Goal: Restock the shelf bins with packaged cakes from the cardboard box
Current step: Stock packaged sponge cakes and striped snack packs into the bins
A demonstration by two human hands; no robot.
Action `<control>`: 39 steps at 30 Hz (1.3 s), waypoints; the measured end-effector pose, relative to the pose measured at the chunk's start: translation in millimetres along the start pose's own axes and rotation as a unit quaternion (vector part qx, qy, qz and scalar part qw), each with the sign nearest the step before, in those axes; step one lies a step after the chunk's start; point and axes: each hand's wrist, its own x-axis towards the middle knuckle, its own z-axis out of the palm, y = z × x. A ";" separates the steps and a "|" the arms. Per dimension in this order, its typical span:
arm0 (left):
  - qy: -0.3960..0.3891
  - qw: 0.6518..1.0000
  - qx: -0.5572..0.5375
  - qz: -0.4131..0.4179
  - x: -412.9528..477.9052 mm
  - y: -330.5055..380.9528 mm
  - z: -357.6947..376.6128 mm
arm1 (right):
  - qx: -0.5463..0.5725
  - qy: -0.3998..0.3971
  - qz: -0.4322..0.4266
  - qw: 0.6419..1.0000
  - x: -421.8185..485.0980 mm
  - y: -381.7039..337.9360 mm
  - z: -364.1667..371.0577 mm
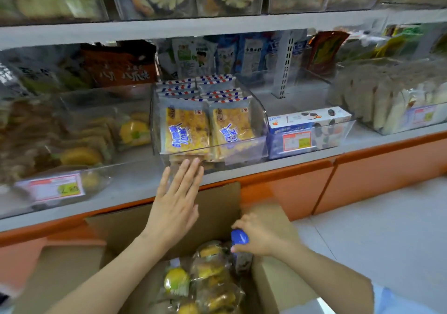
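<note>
An open cardboard box (217,214) stands below the shelf, with several clear-wrapped yellow cakes (208,277) inside. My left hand (176,202) is open, fingers flat, its tips touching the front of a clear bin (251,149) that holds yellow cake packets (187,130). My right hand (260,235) is closed around a small blue object (239,236) at the box's right edge, right above the cakes. What the blue object is I cannot tell.
A large clear bin (72,130) of yellow and brown cakes with a price label sits left. A bin with a blue biscuit carton (309,125) stands right, then another bin (391,101) of pale wrapped cakes. The shelf has an orange front edge (362,166); grey floor lies right.
</note>
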 end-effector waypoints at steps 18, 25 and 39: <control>-0.068 0.932 -0.354 0.043 12.9 6.7 -28.2 | 0.179 0.180 -0.127 0.959 -51.9 -26.4 -125.0; -0.078 0.718 -0.691 -0.040 55.8 31.8 -67.5 | 0.312 0.254 -0.175 0.899 -81.7 -31.2 -182.7; 0.102 0.859 -0.501 -0.015 130.7 53.1 -95.8 | 0.188 0.371 -0.138 0.899 -93.1 36.9 -264.3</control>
